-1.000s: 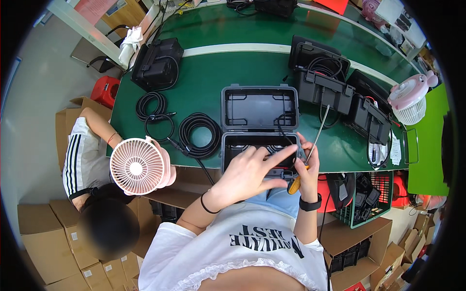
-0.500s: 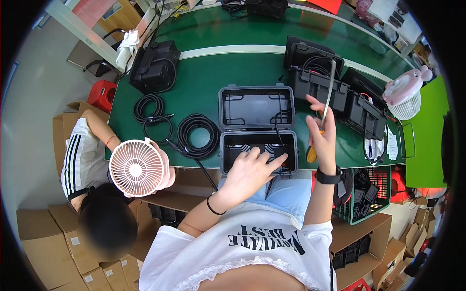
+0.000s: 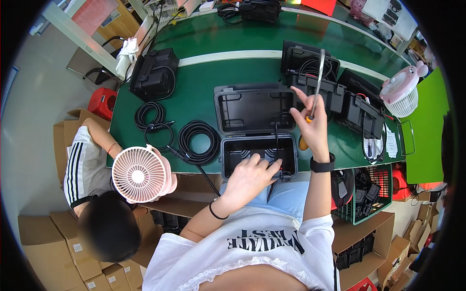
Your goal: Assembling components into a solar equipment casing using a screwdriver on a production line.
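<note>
An unlatched black plastic case (image 3: 222,157) lies in front of me at the table's near edge, its lid (image 3: 255,109) tipped back. My left hand (image 3: 250,177) reaches over the case's near wall, fingers bent but apart, tips partly hidden inside. No object shows in that hand. My right hand (image 3: 314,128) grips a screwdriver (image 3: 317,87) just right of the case. Its yellow handle sits in my palm and the long metal shaft points up and away. A thin black cable (image 3: 276,131) runs upright near the lid and down into the case.
Coiled black hoses (image 3: 213,145) lie left of the case, near a closed black case (image 3: 154,75). Open black cases (image 3: 361,114) stand on the right beside a pink fan (image 3: 400,92). Another fan (image 3: 138,174) and a bent-over person (image 3: 82,165) are at left. A green crate (image 3: 371,213) stands below.
My right hand has moved slightly left, toward the case, with the screwdriver. My left fingers have bent further into the case. The lid now leans a little differently.
</note>
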Available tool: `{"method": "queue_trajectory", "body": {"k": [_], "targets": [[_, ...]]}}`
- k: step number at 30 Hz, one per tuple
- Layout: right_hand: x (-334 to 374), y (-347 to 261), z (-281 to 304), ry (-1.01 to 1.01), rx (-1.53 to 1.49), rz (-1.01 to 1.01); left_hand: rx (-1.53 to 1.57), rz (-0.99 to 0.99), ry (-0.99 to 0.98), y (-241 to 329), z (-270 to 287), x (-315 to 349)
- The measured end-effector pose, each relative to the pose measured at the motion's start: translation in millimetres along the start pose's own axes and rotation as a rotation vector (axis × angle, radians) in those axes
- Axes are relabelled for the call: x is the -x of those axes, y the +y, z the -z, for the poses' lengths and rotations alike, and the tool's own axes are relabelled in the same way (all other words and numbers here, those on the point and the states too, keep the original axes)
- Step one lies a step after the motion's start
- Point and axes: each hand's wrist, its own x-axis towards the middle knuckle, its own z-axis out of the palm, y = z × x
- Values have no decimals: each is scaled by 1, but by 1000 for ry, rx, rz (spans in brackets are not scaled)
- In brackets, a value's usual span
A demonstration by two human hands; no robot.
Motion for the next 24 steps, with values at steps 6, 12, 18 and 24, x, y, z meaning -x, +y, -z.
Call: {"method": "queue_trajectory", "body": {"k": [6,12,18,24], "targets": [[36,-39,10,66,-213,-131,8,2,-1,-5,0,-6],[62,-37,15,101,-156,-143,124,5,-95,-22,20,-26],[71,-21,15,60,-46,-62,174,64,37,-27,20,-31],[80,-19,14,94,-161,-154,27,-357,424,-25,18,-25]]}}
